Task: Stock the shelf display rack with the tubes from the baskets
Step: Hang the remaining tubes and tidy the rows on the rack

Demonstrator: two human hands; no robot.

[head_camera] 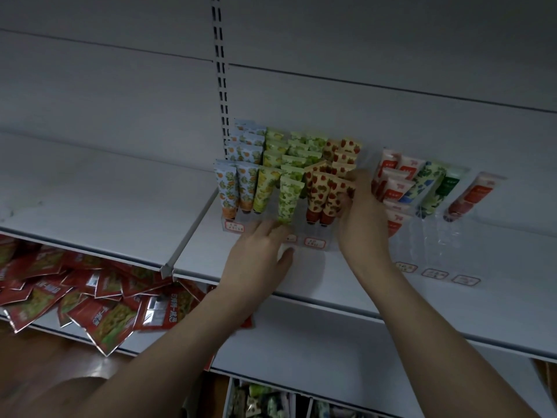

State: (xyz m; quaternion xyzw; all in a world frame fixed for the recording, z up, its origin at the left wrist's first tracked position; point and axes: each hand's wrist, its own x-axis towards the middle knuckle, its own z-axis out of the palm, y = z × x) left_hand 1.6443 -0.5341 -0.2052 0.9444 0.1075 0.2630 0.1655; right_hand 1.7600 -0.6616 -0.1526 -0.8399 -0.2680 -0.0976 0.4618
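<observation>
Two hands work at a clear display rack (313,236) on the white shelf (120,206), approx centre of view. Left hand (259,254) comes in from 7 o'clock, fingers curled up round the cap end of a green tube (287,197), thumb stuck out to the right below it; the tube stands upright in the front row, looks like it's being seated in its slot. Right hand (361,212) comes from 5 o'clock w/ fingers reaching into the strawberry tubes (324,191) at the rack's right side; fingertips are hidden behind them, so can't tell if they pinch one or just steady the row. Rack is mostly full: orange-print tubes (235,185) at its 9 o'clock side, yellow and green rows in the middle, strawberry at 3 o'clock. A second rack (431,242) sits just to the right, towards 3 o'clock, w/ red-and-white tubes (394,182), a blue-leaf one, green ones and a lone red tube (470,194); its front slots look unfilled. No baskets in view. Red snack packets (75,297) lie heaped on the lower shelf at 8 o'clock. Step in hand, prob.: settling the green tube into the front row while the other hand keeps the neighbours from tipping. Next move likely needs a straight downward push so the cap drops into its hole, then letting go gently, as the packed tubes lean and could knock over; after that, back to the baskets for the right rack.
</observation>
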